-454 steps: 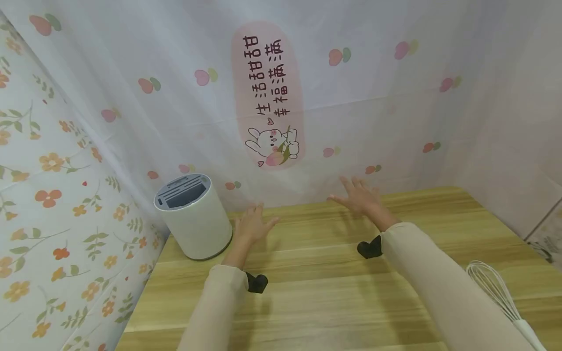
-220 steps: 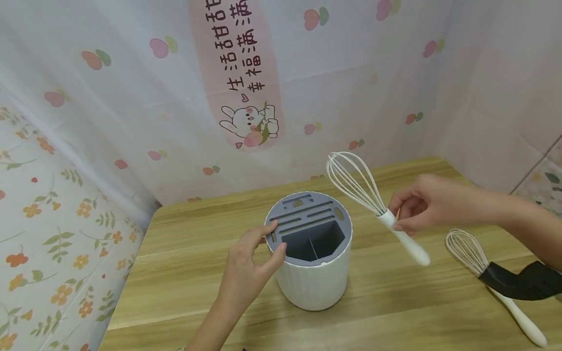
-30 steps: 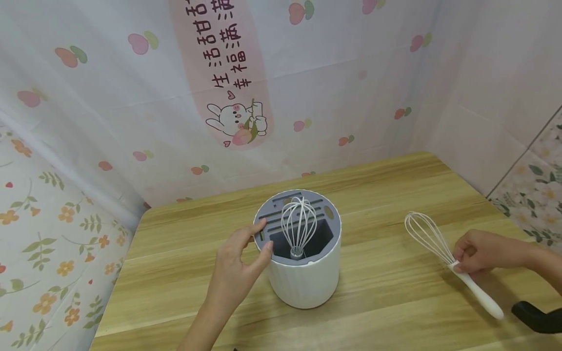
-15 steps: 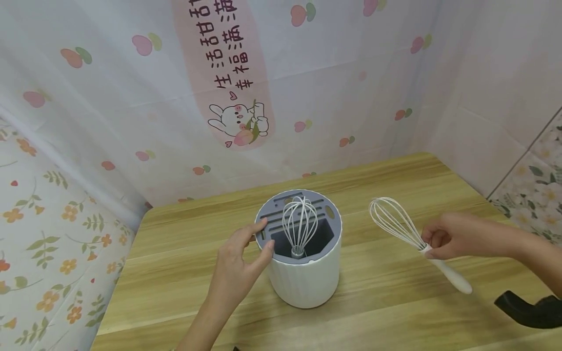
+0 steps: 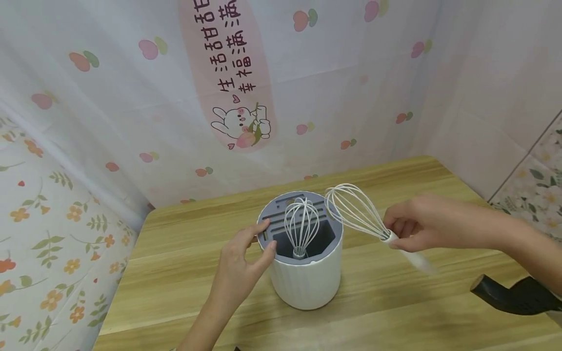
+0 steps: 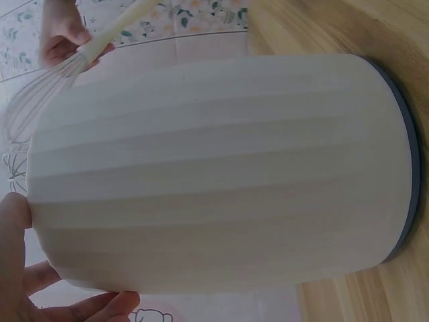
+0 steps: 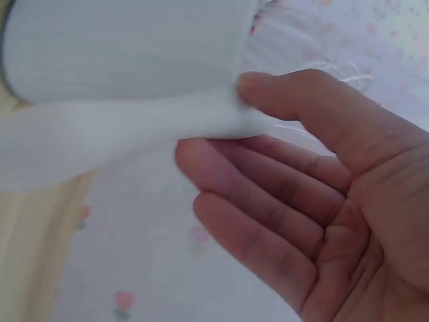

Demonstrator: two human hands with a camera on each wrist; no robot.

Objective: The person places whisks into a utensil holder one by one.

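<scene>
My right hand (image 5: 432,222) pinches a white whisk (image 5: 406,253) at the top of its handle, between thumb and fingers. The whisk is off the table, and its wire loops overlap the right rim of a white ribbed utensil holder (image 5: 307,287) in the head view. With thumb and fingers spread around the left side of the rim, my left hand (image 5: 239,263) grips this holder. A second whisk (image 5: 301,224) stands in the wide compartment of the grey slotted top, wires up, its handle hidden inside. In the left wrist view the holder's side wall (image 6: 221,174) fills most of the picture.
The holder stands on a wood-grain table (image 5: 189,282). A printed curtain (image 5: 351,73) hangs along the back edge, with floral cloth (image 5: 52,243) at the left. A black strap piece (image 5: 505,295) sticks out under the right wrist.
The right hand has lifted the second whisk off the table and carried it left to the holder's rim. The left hand keeps its place on the holder, where the first whisk stands unchanged.
</scene>
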